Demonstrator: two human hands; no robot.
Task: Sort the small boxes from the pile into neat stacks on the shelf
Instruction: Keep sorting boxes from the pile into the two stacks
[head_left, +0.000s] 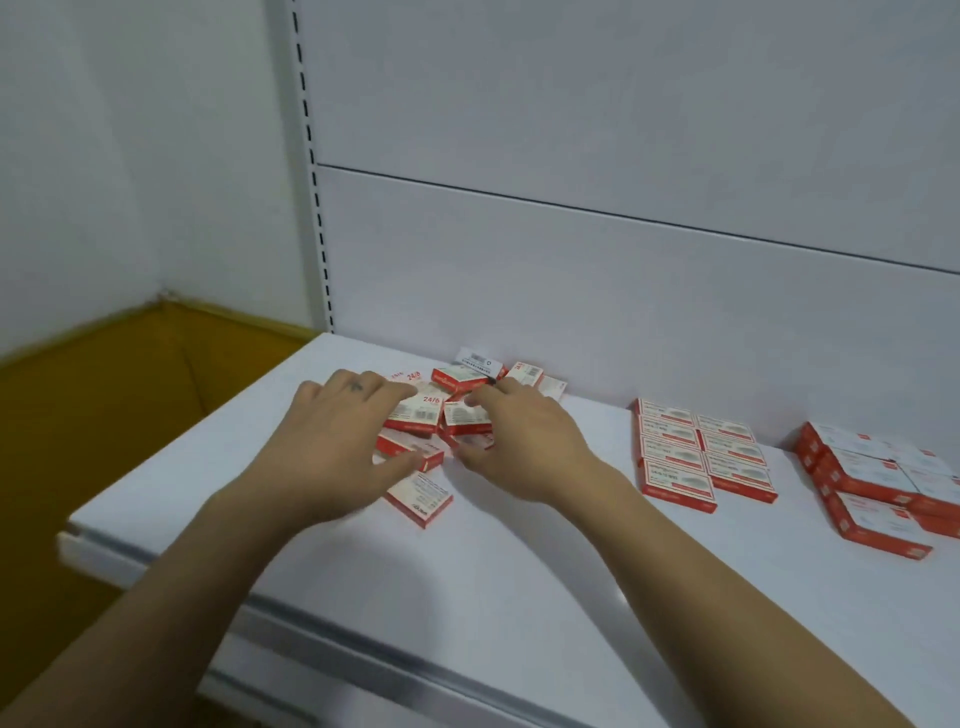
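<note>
Both hands are in the pile (460, 376) of small red-and-white boxes, some marked 24/6, which lies jumbled on the white shelf (519, 597) against the back panel (571, 286).

The left hand (337, 441) lies over the pile's left side. Its fingers are spread across the top boxes and its thumb is against a lower one. I cannot tell whether it has closed on anything. The right hand (524, 447) comes in from the other side. Its forefinger and thumb seem to pinch one box (466, 415) standing on edge between the two hands. One loose box (420, 500) lies flat just below the left thumb, apart from the heap.

To the right of the right hand, well apart from it, stands a tidy block of stacks (701, 457), two columns with their faces all turned the same way. Farther right again is a second group of stacks (872, 483), partly cut off by the frame edge, so its full extent cannot be seen.

By my reading the job is well past halfway. More boxes sit squared up than remain loose, and what is left is perhaps a dozen, tilted and overlapping. These must still be pulled out, turned to match and carried across to the right. How high the finished stacks reach is hard to tell from this angle.
</note>
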